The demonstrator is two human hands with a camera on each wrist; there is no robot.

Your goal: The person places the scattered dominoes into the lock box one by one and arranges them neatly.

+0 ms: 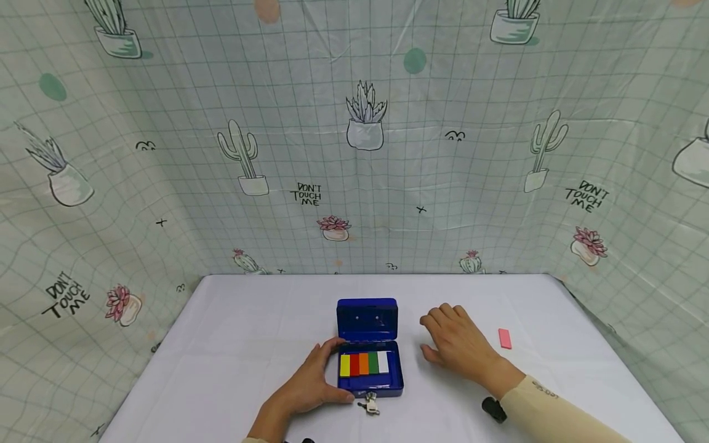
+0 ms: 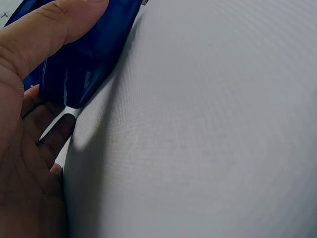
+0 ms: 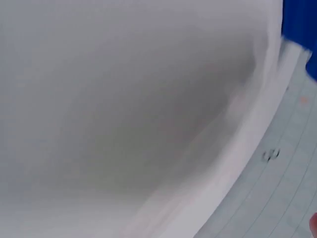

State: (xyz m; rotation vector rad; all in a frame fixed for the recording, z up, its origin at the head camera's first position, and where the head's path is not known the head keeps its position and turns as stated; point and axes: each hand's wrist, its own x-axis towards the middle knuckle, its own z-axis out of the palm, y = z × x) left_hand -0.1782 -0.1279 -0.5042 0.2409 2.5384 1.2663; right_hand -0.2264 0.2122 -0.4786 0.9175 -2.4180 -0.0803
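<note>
A blue metal cash box [image 1: 397,384] stands on the table with its lid [image 1: 367,320] raised. Inside lies a row of coloured blocks [image 1: 364,363]: yellow, red, orange, green and white. A small set of keys [image 1: 371,404] hangs at its front. My left hand [image 1: 310,383] holds the box's left side, thumb at the front corner and fingers toward the back; in the left wrist view the thumb [image 2: 54,29] lies across the blue wall. To the right of the box, my right hand [image 1: 455,341] is apart from it, fingers loosely bent, holding nothing.
A pink block [image 1: 504,338] lies on the white-covered table [image 1: 249,332], beyond my right wrist. A black wrist device [image 1: 493,410] shows under the right sleeve. Behind and at both sides hangs a patterned curtain [image 1: 388,178].
</note>
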